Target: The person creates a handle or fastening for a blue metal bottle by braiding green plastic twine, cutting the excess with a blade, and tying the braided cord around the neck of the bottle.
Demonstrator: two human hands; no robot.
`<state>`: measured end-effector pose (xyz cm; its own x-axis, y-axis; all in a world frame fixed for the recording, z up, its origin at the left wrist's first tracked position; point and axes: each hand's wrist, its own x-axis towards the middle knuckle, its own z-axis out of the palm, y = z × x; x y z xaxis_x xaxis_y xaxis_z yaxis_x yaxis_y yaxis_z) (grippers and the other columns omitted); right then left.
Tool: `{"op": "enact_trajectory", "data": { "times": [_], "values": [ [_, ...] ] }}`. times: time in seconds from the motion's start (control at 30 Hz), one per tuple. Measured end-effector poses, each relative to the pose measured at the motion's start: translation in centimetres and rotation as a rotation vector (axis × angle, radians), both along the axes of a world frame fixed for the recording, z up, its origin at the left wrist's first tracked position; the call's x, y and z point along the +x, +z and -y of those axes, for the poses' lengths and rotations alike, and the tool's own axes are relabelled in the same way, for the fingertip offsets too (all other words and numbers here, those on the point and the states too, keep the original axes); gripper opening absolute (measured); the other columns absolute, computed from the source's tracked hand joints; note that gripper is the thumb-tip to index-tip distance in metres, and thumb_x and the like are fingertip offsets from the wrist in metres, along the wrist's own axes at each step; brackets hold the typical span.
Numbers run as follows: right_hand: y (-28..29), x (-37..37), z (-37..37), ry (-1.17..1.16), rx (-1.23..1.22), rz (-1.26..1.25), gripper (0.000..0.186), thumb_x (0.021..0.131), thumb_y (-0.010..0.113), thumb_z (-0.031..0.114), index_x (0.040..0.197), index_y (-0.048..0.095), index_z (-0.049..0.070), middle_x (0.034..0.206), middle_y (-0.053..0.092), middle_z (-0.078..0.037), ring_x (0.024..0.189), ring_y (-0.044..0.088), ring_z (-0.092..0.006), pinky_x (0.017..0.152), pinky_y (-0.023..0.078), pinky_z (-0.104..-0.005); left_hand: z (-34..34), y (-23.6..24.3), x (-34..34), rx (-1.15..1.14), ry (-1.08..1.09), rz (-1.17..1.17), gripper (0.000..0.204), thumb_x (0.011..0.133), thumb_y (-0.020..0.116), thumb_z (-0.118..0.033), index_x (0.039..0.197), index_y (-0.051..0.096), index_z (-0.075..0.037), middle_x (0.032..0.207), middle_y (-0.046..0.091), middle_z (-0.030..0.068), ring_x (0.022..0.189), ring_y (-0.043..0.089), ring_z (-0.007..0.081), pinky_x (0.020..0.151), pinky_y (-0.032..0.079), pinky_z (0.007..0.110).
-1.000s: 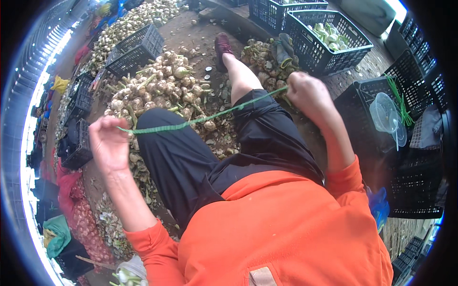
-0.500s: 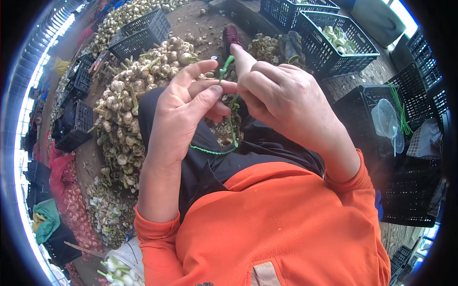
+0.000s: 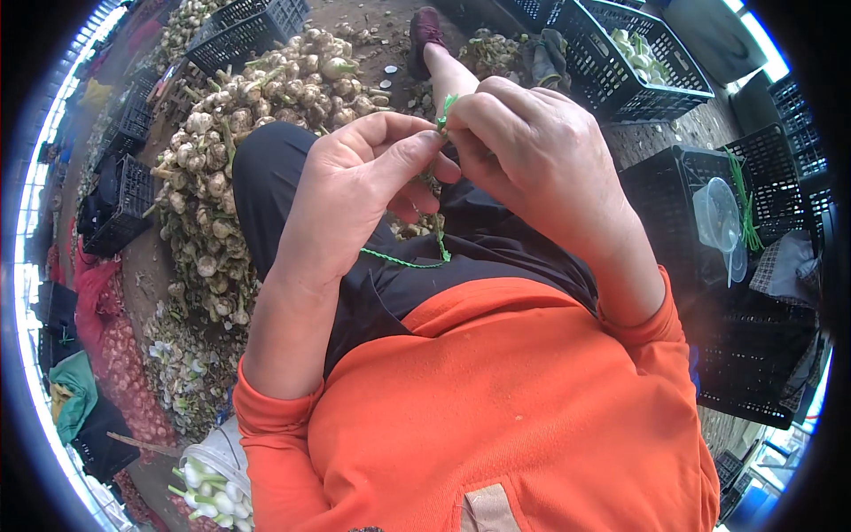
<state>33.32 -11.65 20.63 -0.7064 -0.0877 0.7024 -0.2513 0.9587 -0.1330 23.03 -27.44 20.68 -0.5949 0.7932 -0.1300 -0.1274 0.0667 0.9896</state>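
A thin green cord (image 3: 443,238) runs up from my lap to my two hands, which meet over my knees. Its upper end, a knotted green tuft, sticks up between the fingertips. My left hand (image 3: 368,173) pinches the cord between thumb and index finger, the other fingers curled loosely below. From the other side, my right hand (image 3: 536,146) grips the cord at the knot, knuckles up; its fingertips are partly hidden. The cord's lower part curves left across my dark trousers (image 3: 496,257).
A big heap of garlic bulbs (image 3: 213,177) lies to the left. Black crates (image 3: 656,93) hold peeled whitish garlic at upper right. At right, a clear plastic scoop (image 3: 716,217) and green cords (image 3: 745,199) lie on a crate. A white bucket (image 3: 217,452) of trimmed garlic stands lower left.
My hands have come together at the cord's knot; the left fingers, spread before, have closed into a pinch. The view has shifted slightly.
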Motion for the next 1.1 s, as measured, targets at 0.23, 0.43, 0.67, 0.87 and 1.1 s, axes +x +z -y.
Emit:
{"op": "enact_trajectory", "data": {
  "times": [0.23,0.43,0.67,0.87,1.1],
  "values": [
    [-0.5,-0.1,0.0,-0.015,-0.009,-0.011,0.017,0.075,0.069,0.006,0.084,0.055,0.008,0.073,0.055,-0.005,0.06,0.058,-0.0234,0.056,0.048,-0.0334,-0.1,-0.8,-0.4,0.031,-0.011,-0.031,0.017,0.092,0.062,-0.02,0.094,0.067,-0.003,0.074,0.067,0.0013,0.054,0.053,0.0017,0.049,0.042,0.016],
    [-0.1,0.2,-0.7,-0.015,-0.085,-0.017,0.033,0.072,0.074,0.007,0.104,0.064,0.008,0.093,0.063,-0.006,0.083,0.063,-0.0244,0.071,0.052,-0.0344,-0.1,-0.8,-1.0,-0.002,0.034,-0.042,0.013,0.09,0.063,-0.017,0.091,0.068,-0.005,0.069,0.064,-0.0005,0.052,0.048,0.0001,0.047,0.037,0.015],
    [1.0,0.3,-0.3,0.111,0.008,-0.027,0.027,0.072,0.074,0.014,0.098,0.07,0.008,0.094,0.064,-0.005,0.09,0.061,-0.0246,0.082,0.048,-0.0368,-0.4,-0.6,-0.3,-0.019,-0.012,-0.062,0.013,0.092,0.061,-0.017,0.091,0.068,-0.005,0.071,0.065,0.0006,0.052,0.046,0.0001,0.046,0.035,0.015],
    [0.9,1.0,-1.4,0.128,0.027,0.094,0.014,0.078,0.068,0.007,0.087,0.059,0.004,0.086,0.061,-0.013,0.081,0.059,-0.0287,0.079,0.048,-0.0358,-0.4,-1.1,-0.3,-0.021,-0.083,-0.083,0.018,0.094,0.061,-0.02,0.099,0.066,-0.003,0.074,0.064,0.0011,0.053,0.044,0.0018,0.048,0.032,0.015],
    [-1.0,0.9,-1.8,-0.11,-0.24,0.109,0.008,0.084,0.062,0.008,0.088,0.057,0.004,0.076,0.059,-0.007,0.072,0.058,-0.0219,0.071,0.045,-0.0298,0.9,-1.5,-1.7,-0.075,-0.04,-0.252,0.019,0.093,0.063,-0.017,0.105,0.07,-0.003,0.077,0.065,-0.0004,0.058,0.048,-0.0004,0.051,0.034,0.015]
  ]
}}
